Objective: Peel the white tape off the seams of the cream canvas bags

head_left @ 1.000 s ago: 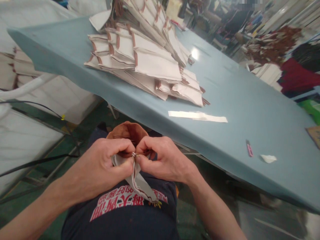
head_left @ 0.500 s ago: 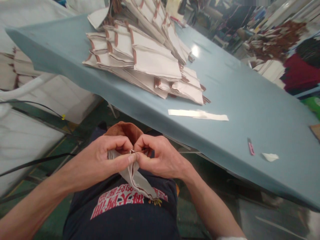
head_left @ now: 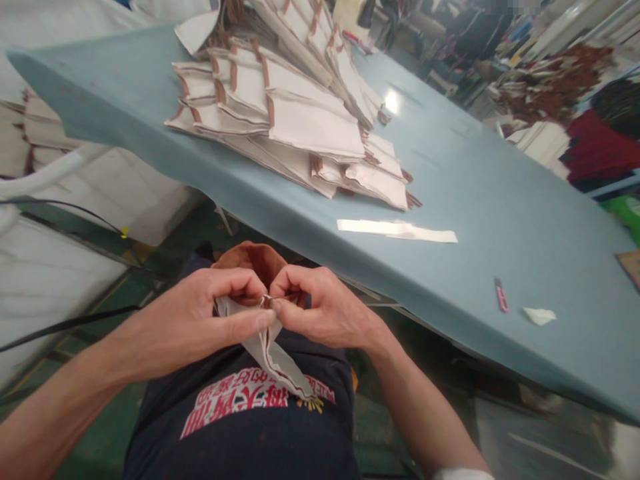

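A piece of off-white fabric with brown edging hangs over my lap, its upper edge pinched between both hands. My left hand is closed on it, thumb stretched along the near side. Close beside it, almost fingertip to fingertip, my right hand pinches the same brown-trimmed edge. The exact spot between the fingertips is partly hidden. Behind the hands, a brown cloth lies on my lap, above the dark apron with red lettering.
A blue-covered table runs diagonally ahead. It bears stacked off-white fabric pieces with brown edging, a white strip, a pink-handled small cutter and a white scrap. White sacks and a black cable are at left.
Both hands stay at the same edge of the fabric. The left thumb and fingers have opened slightly apart, and the right fingertips have shifted a little. The view has barely moved.
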The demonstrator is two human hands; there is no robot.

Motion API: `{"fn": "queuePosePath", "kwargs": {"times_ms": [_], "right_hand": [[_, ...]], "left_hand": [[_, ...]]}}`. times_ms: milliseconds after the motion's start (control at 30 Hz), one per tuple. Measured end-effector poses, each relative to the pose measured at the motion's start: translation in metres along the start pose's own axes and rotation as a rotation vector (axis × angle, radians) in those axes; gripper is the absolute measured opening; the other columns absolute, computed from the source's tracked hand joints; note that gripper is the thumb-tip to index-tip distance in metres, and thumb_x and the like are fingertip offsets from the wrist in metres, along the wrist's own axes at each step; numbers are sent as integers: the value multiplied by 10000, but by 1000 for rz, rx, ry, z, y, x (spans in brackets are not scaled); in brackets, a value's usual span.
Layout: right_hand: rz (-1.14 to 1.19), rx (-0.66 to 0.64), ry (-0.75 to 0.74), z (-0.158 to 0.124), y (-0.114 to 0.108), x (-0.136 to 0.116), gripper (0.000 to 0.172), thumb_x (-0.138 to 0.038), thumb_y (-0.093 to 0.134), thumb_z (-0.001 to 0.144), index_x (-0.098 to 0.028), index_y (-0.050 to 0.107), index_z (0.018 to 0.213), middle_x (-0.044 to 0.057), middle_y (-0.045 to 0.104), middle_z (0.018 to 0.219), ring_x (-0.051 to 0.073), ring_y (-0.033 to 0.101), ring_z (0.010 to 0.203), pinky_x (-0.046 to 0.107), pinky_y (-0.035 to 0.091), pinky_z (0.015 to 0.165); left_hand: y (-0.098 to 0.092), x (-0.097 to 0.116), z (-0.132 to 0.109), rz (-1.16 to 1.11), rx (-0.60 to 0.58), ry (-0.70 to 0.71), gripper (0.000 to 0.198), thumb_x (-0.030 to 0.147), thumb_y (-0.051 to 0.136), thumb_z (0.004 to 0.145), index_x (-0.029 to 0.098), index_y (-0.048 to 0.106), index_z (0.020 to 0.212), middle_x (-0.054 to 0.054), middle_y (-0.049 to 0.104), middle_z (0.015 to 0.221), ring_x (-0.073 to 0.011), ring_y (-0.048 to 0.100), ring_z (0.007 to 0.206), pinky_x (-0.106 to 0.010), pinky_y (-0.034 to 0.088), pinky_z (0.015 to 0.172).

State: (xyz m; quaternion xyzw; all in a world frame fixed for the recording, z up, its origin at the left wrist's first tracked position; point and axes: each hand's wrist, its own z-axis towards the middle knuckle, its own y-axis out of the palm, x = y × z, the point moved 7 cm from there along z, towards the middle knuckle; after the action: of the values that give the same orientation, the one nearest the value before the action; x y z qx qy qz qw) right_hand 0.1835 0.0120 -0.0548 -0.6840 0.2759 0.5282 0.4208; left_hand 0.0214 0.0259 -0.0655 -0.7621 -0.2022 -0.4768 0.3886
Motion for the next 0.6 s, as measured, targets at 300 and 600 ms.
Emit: {"fn": "queuePosePath", "kwargs": {"times_ms": [300,600], "right_hand": [[0,-69,-23,0,-1,-3,128,-259,682,978,-223,612,876,-61,620,766,110,513,664,250,397,653],[63,-64,-9,5,-2,5,178,-339,730,932,-222,614,865,-46,623,779,129,513,692,263,403,658]], "left_hand": [[-1,-1,1,-17,-52,-6,344,498,706,977,221,784,789,27,725,709,-151,618,658,-203,486,594],[-6,17,-6,26,35,18,243,366,660,984,233,860,942,39,850,831,-157,739,741,-192,544,687]]}}
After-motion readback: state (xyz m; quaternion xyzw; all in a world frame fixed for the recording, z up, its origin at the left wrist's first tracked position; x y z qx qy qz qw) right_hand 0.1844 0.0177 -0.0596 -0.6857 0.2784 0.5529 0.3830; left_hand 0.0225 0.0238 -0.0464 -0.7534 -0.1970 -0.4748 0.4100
